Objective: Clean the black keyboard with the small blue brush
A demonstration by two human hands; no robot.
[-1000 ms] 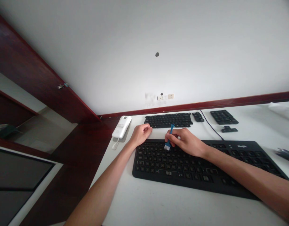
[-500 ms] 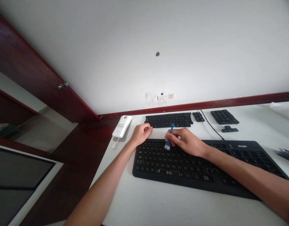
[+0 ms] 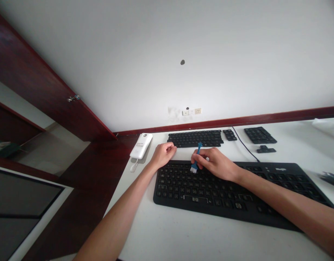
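A black keyboard base [image 3: 194, 190] with bare key sockets lies on the white table. My right hand [image 3: 214, 163] is over its upper middle, fingers pinching a small blue brush [image 3: 194, 166]. The brush's white bristles point down at the upper rows of sockets, and its splayed blue end sticks up past the fingers. My left hand [image 3: 163, 154] rests curled into a loose fist at the keyboard's upper left corner; nothing shows in it. Behind the hands, black keycaps [image 3: 194, 137] are laid out in rows.
Smaller keycap groups [image 3: 229, 135] and a number-pad block [image 3: 259, 135] lie toward the wall, with arrow keycaps [image 3: 266, 149] in front. A cable [image 3: 245, 146] runs between them. At left is a white power bank [image 3: 141, 146] with a strap. A dark object [image 3: 330, 178] sits at the right.
Almost nothing differs. Both hands and the brush stay in nearly the same place over the keyboard; the whole view shifts very slightly.
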